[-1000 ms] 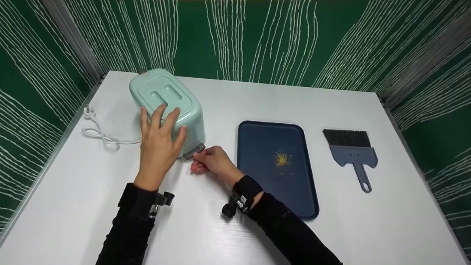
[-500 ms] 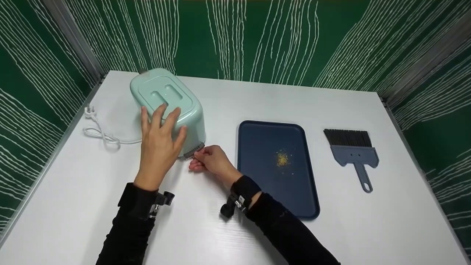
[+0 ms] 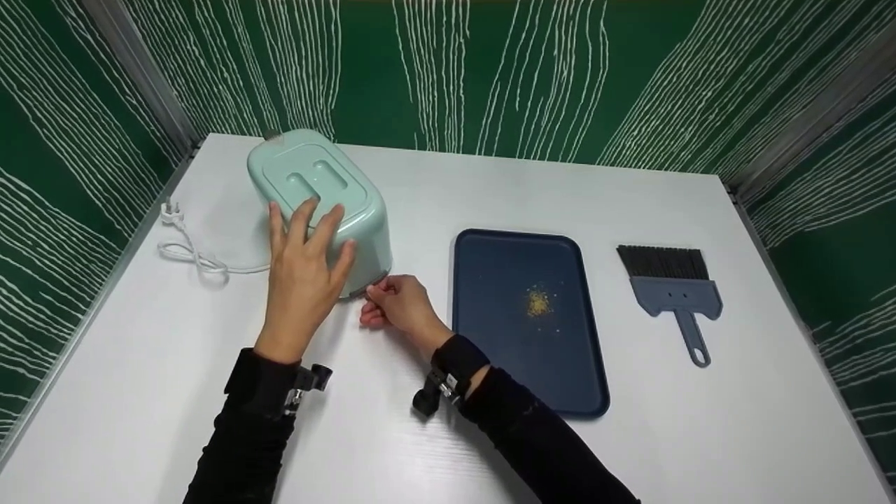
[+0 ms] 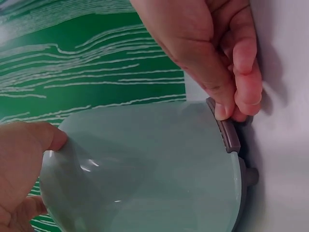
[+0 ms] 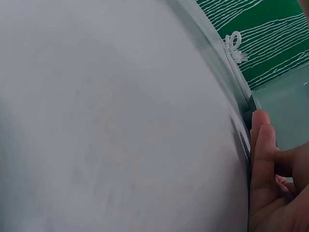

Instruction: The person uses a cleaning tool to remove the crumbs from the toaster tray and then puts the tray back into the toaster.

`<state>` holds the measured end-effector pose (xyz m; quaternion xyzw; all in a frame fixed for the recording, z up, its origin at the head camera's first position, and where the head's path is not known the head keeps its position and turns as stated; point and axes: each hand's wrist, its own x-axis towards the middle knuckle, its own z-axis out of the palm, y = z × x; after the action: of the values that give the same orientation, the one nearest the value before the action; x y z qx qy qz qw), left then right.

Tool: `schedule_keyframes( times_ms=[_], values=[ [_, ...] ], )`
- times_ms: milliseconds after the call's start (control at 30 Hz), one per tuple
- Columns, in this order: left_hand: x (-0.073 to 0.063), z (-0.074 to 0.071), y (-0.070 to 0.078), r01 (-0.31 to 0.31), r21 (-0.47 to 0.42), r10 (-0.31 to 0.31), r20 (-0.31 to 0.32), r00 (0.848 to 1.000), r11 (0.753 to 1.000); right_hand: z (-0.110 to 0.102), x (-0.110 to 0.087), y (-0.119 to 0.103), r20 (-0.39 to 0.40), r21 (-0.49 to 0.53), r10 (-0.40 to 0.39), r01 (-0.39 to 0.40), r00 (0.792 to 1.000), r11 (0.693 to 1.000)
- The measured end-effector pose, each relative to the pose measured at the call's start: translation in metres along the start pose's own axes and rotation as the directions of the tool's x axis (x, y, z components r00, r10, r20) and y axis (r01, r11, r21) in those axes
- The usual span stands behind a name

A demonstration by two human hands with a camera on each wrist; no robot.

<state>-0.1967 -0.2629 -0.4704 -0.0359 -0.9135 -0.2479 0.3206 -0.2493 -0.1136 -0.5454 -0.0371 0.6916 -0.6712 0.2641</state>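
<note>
A mint-green toaster [image 3: 371, 238], with two oval recesses in its lid, stands at the table's left. My left hand [image 3: 297, 287] rests on its near top edge, fingers spread over the lid and thumb down the side. At the base, my right hand [image 3: 406, 304] pinches the dark grey edge of a crumb tray [image 4: 230, 137] between thumb and fingers. In the left wrist view this edge sits close against the toaster's lower end; the rest of the tray is hidden inside. The right wrist view shows the right fingers [image 5: 264, 145] low along the table.
Right of the toaster lies a navy tray [image 3: 490, 364] holding a small pile of yellow crumbs [image 3: 537, 303]. A grey-blue hand brush [image 3: 672, 294] with black bristles lies at the far right. The white cord [image 3: 203, 262] and plug are left of the toaster.
My right hand has pushed the crumb tray's edge inward, so less of it sticks out of the toaster's base. The left hand has stayed in place on the toaster.
</note>
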Motion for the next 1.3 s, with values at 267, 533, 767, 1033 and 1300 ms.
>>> schedule_keyframes(
  times_ms=[267, 533, 767, 1033, 1300],
  values=[
    [0.001, 0.003, -0.001, -0.021, -0.002, 0.021, -0.025, 0.999, 1.000, 0.001, 0.000, 0.000, -0.033, -0.018, 0.010, -0.010, 0.999, 1.000],
    [0.002, 0.002, -0.002, -0.035, 0.000, 0.035, -0.018, 0.999, 0.999, 0.003, 0.000, -0.001, -0.055, -0.074, -0.003, -0.001, 0.998, 0.997],
    [0.002, 0.001, -0.003, -0.032, 0.002, 0.032, -0.004, 0.999, 0.999, 0.003, 0.003, 0.000, -0.036, -0.137, -0.011, 0.006, 0.999, 0.991],
    [0.003, 0.003, -0.001, -0.025, 0.002, 0.025, -0.005, 1.000, 1.000, -0.002, 0.000, -0.002, 0.000, -0.142, -0.034, 0.034, 0.999, 0.989],
    [-0.001, -0.001, -0.001, 0.005, -0.015, -0.004, 0.024, 1.000, 1.000, -0.007, -0.010, -0.003, 0.065, -0.142, 0.002, 0.007, 0.998, 0.990]
  ],
)
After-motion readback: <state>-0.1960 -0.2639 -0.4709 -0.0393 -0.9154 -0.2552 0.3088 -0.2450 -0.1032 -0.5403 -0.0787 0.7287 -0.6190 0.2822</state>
